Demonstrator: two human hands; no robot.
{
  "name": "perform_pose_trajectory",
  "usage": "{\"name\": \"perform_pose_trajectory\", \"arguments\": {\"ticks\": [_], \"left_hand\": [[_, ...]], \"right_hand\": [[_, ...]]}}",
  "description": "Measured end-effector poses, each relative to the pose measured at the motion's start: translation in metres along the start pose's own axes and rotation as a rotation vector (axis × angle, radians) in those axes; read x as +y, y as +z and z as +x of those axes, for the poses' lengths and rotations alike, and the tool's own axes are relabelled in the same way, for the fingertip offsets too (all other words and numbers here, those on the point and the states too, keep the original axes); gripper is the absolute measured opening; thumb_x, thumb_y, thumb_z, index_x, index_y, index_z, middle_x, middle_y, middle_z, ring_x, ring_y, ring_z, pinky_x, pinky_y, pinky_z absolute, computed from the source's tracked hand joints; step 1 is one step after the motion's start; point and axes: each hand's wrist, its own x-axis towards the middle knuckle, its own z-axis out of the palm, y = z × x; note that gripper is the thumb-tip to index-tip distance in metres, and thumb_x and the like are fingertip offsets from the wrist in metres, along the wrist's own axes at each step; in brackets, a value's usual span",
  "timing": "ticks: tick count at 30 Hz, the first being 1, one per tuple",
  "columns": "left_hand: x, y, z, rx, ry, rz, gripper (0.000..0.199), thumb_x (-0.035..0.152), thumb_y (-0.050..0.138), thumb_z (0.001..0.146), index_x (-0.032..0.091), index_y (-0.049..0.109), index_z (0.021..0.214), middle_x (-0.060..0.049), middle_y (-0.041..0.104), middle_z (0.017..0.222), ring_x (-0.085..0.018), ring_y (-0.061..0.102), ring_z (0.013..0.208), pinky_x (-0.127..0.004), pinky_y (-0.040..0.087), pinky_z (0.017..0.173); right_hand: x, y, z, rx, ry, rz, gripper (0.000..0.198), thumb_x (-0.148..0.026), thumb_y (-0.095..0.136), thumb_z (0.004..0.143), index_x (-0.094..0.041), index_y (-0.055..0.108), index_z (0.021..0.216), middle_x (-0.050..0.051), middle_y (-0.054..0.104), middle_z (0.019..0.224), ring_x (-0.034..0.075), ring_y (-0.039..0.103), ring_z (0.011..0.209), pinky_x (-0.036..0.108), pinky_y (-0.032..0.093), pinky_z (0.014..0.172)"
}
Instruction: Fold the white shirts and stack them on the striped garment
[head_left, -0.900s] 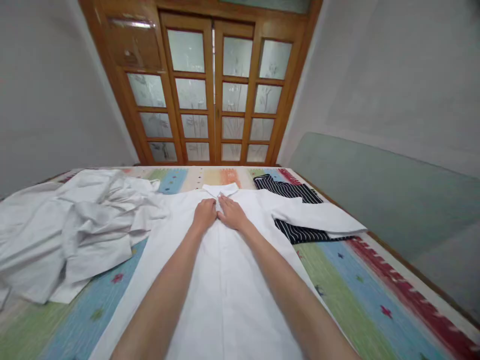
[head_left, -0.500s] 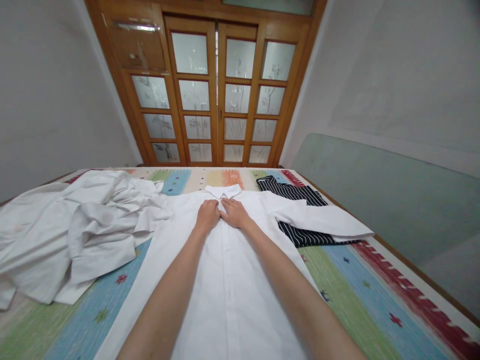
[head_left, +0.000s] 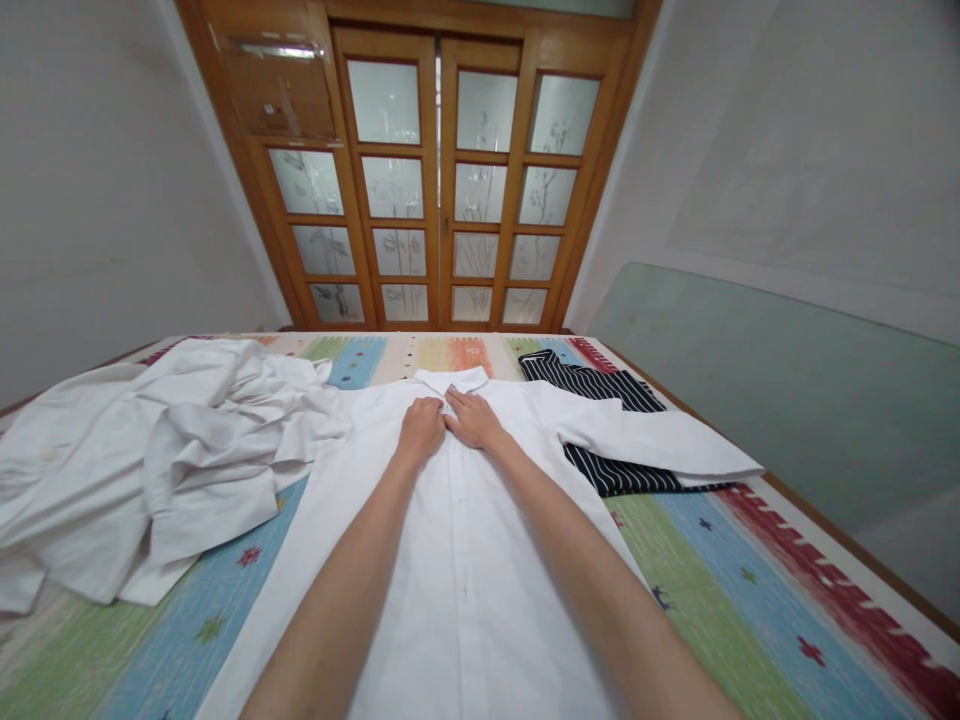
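Observation:
A white collared shirt [head_left: 420, 610] lies front side up, its collar [head_left: 469, 377] pointing away from me and one sleeve stretched out to the right. Just below the collar, my left hand [head_left: 422, 428] is curled closed on the shirt's front edge. Right beside it, my right hand [head_left: 472, 418] pinches the same edge, its fingers bent over the fabric. The two hands touch or nearly touch. The fingertips and whatever button lies between them are hidden.
Crumpled white clothing [head_left: 217, 440] is heaped on the left, by the shirt's shoulder. Black-and-white striped clothing [head_left: 622, 470] lies partly under the right sleeve. Everything rests on a colourful striped bedcover [head_left: 720, 590]. A pale green board [head_left: 750, 360] stands along the right side.
Both hands stay at the shirt's neck, with only slight finger movement. The whole view has shifted a little.

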Motion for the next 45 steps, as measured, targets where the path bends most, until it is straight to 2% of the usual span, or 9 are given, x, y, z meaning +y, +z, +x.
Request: {"name": "perform_pose_trajectory", "arguments": {"ticks": [5,10,14,18,22,28,32,38,45], "left_hand": [[0.0,0.002,0.0,0.007,0.01,0.009,0.033,0.01,0.041,0.087,0.015,0.068,0.106,-0.013,0.07,0.112,-0.025,0.059,0.109,-0.039,0.046,0.098],[0.001,0.003,0.0,0.013,0.024,0.02,0.032,0.011,0.042,0.088,0.014,0.066,0.109,-0.012,0.069,0.115,-0.024,0.059,0.111,-0.036,0.045,0.099],[0.004,-0.001,0.0,-0.019,0.022,0.052,0.032,0.01,0.042,0.088,0.014,0.065,0.11,-0.012,0.069,0.115,-0.023,0.06,0.113,-0.035,0.044,0.101],[0.007,-0.007,-0.001,-0.047,0.021,0.093,0.035,0.011,0.039,0.09,0.013,0.064,0.114,-0.014,0.068,0.117,-0.023,0.061,0.114,-0.036,0.043,0.103],[0.008,-0.008,-0.003,-0.075,0.023,0.125,0.041,0.015,0.035,0.092,0.014,0.06,0.125,-0.014,0.061,0.134,-0.026,0.052,0.129,-0.041,0.037,0.11],[0.001,-0.003,-0.005,-0.136,-0.122,0.131,0.051,0.032,0.03,0.096,0.021,0.046,0.144,-0.01,0.039,0.155,-0.03,0.03,0.145,-0.056,0.02,0.117],[-0.011,-0.005,-0.006,-0.191,-0.241,0.151,0.06,0.049,0.027,0.096,0.026,0.038,0.15,-0.008,0.029,0.16,-0.033,0.02,0.149,-0.064,0.011,0.117],[-0.026,-0.016,-0.011,-0.199,-0.304,0.189,0.077,0.07,0.029,0.088,0.025,0.036,0.151,-0.01,0.024,0.161,-0.038,0.017,0.149,-0.067,0.008,0.115],[-0.023,-0.023,-0.014,-0.218,-0.295,0.212,0.084,0.073,0.029,0.087,0.019,0.035,0.151,-0.014,0.019,0.162,-0.038,0.015,0.149,-0.065,0.008,0.116]], "right_hand": [[-0.003,-0.002,0.004,-0.053,0.046,-0.013,0.056,-0.041,0.026,0.102,-0.018,0.037,0.151,0.008,0.028,0.16,0.03,0.039,0.139,0.048,0.023,0.115],[0.001,-0.002,0.013,-0.102,0.039,0.007,0.054,-0.027,0.016,0.102,-0.018,0.035,0.152,0.007,0.025,0.161,0.029,0.041,0.138,0.051,0.024,0.114],[0.013,0.0,0.018,-0.124,0.012,0.051,0.055,-0.023,0.025,0.099,-0.017,0.033,0.153,0.007,0.025,0.161,0.029,0.041,0.138,0.049,0.024,0.115],[0.023,0.001,0.017,-0.098,-0.061,0.129,0.054,-0.016,0.03,0.097,-0.021,0.041,0.15,0.003,0.029,0.159,0.023,0.041,0.139,0.041,0.023,0.117],[0.022,0.001,0.013,-0.057,-0.081,0.116,0.056,-0.013,0.032,0.094,-0.019,0.043,0.149,0.004,0.036,0.156,0.02,0.042,0.138,0.036,0.024,0.117],[0.013,-0.001,0.01,-0.082,-0.002,-0.013,0.057,-0.021,0.029,0.096,-0.01,0.035,0.152,0.009,0.029,0.159,0.027,0.04,0.139,0.041,0.025,0.117],[0.014,-0.005,0.006,-0.087,0.062,-0.023,0.057,-0.029,0.027,0.099,-0.009,0.033,0.152,0.014,0.036,0.156,0.026,0.033,0.143,0.043,0.023,0.116],[0.021,-0.01,-0.002,-0.116,0.195,0.002,0.068,-0.053,0.026,0.099,-0.012,0.033,0.152,0.013,0.026,0.16,0.025,0.019,0.149,0.047,0.015,0.118],[0.02,-0.007,-0.004,-0.11,0.269,0.023,0.081,-0.06,0.024,0.097,-0.004,0.021,0.155,0.018,0.018,0.162,0.027,0.013,0.151,0.046,0.01,0.119]]}}
